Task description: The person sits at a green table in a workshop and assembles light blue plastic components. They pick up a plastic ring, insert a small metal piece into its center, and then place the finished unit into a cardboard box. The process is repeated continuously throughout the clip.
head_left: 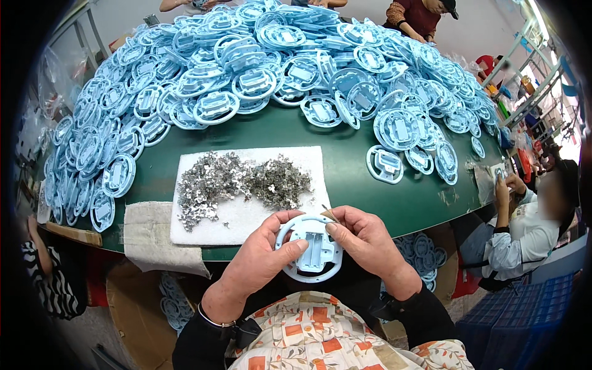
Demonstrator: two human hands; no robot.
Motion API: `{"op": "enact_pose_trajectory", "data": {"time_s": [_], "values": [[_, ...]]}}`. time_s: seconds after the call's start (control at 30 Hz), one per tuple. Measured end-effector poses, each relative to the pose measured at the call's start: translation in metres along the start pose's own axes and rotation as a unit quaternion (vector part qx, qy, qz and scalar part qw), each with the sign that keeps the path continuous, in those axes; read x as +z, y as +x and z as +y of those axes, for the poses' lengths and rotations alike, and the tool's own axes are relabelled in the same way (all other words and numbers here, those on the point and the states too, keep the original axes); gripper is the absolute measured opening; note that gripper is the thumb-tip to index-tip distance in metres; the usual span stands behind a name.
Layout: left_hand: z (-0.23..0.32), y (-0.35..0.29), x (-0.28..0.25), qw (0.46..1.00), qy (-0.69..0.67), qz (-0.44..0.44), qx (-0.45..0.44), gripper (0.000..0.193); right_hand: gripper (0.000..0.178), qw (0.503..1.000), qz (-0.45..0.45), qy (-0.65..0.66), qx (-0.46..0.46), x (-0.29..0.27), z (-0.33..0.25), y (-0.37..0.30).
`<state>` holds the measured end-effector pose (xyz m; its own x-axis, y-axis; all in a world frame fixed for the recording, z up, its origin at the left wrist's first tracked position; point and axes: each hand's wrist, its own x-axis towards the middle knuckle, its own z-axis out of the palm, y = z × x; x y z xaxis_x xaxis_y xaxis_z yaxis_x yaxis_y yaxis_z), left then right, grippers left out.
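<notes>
A round light-blue plastic toy steering wheel [316, 250] is held in front of my body at the table's near edge, its recessed rectangular compartment facing up. My left hand [256, 256] is closed on its left rim, thumb lying over the inner face. On the upper right rim, my right hand [373, 246] pinches with thumb and fingers. A thin dark sliver [330, 213] sticks out by the right fingertips; its kind is unclear. Just beyond my hands lie two heaps of small metal clips [213, 185] on a white foam board [311, 157].
A large pile of similar blue wheels [253, 80] covers the far and left parts of the green table [351, 191]. A grey cloth [148, 228] hangs over the near edge. Cardboard boxes [139, 308] hold more wheels below. A co-worker [524, 216] sits at the right.
</notes>
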<state>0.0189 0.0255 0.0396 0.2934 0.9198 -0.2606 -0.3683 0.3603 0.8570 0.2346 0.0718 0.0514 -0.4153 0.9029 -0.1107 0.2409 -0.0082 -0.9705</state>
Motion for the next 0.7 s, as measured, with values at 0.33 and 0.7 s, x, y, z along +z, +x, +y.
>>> {"op": "enact_pose_trajectory", "data": {"time_s": [0.33, 0.7], "values": [[-0.006, 0.007, 0.01, 0.831, 0.49, 0.016, 0.262, 0.053, 0.027, 0.996, -0.013, -0.074, -0.038, -0.003, -0.027, -0.01], [-0.026, 0.003, -0.018, 0.974, -0.126, -0.124, 0.145, 0.054, 0.03, 0.976, -0.011, -0.109, -0.189, 0.025, -0.014, -0.012]]}}
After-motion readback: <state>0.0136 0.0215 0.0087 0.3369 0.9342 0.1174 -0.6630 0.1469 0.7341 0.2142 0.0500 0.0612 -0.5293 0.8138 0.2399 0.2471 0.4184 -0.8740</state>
